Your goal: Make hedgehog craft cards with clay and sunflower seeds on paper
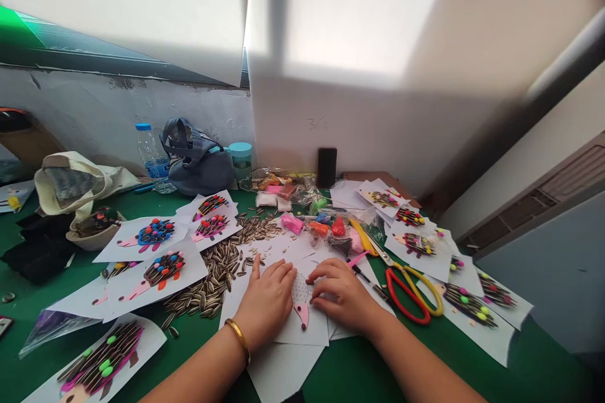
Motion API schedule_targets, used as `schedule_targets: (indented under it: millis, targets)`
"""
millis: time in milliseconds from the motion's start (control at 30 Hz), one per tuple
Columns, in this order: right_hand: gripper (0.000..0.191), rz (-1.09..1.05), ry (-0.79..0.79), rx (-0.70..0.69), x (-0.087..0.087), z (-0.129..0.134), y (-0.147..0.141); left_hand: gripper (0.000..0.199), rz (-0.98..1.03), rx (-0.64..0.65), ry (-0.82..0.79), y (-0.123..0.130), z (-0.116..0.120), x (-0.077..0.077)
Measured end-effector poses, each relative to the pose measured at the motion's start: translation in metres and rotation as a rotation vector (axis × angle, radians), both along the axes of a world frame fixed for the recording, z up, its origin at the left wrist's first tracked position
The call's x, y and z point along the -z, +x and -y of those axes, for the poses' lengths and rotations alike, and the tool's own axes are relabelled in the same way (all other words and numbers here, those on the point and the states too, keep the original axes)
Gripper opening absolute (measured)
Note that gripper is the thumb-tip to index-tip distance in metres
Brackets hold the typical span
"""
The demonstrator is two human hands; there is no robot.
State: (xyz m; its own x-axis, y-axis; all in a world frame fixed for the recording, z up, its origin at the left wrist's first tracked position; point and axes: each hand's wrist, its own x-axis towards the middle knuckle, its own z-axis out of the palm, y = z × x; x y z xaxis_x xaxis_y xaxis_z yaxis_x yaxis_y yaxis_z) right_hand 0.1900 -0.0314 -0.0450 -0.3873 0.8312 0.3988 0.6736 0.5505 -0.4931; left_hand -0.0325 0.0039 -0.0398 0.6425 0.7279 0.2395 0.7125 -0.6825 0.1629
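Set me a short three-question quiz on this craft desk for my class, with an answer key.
1. True or false: the gold bangle is on the right wrist.
2. What loose material is heaped on the green tabletop beside the left hand?
3. Fill in the blank: the handles of the scissors beside the right hand are red and ____.

Key:
1. False; it is on the left wrist.
2. Striped sunflower seeds.
3. Yellow.
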Motion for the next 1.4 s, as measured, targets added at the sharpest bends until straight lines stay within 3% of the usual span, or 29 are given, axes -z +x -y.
schedule_targets:
  millis: [133,267,400,700,833,1400]
  targets:
    - [0.005,-0.056,0.026,0.212,-0.001,-0.008,0.003,0.035,0.011,-0.004,0.007,0.001,0.000,0.001]
    - [0.008,0.052,0.053,0.356,0.002,-0.015,-0.005,0.035,0.019,0.002,-0.008,0.002,0.000,0.000]
    - [0.014,0.177,0.043,0.369,0.002,-0.015,-0.013,0.034,0.036,-0.004,-0.018,0.002,0.000,0.001]
    - [0.037,0.213,0.060,0.365,-0.002,-0.001,-0.004,0.033,0.038,-0.014,-0.032,0.001,0.001,0.000]
    - [0.036,0.230,0.075,0.329,-0.001,0.001,-0.007,0.033,0.040,-0.011,-0.034,0.001,0.001,-0.001]
    - [0.025,0.263,0.059,0.420,-0.005,0.001,-0.003,0.032,0.029,-0.013,-0.043,0.001,0.001,0.000]
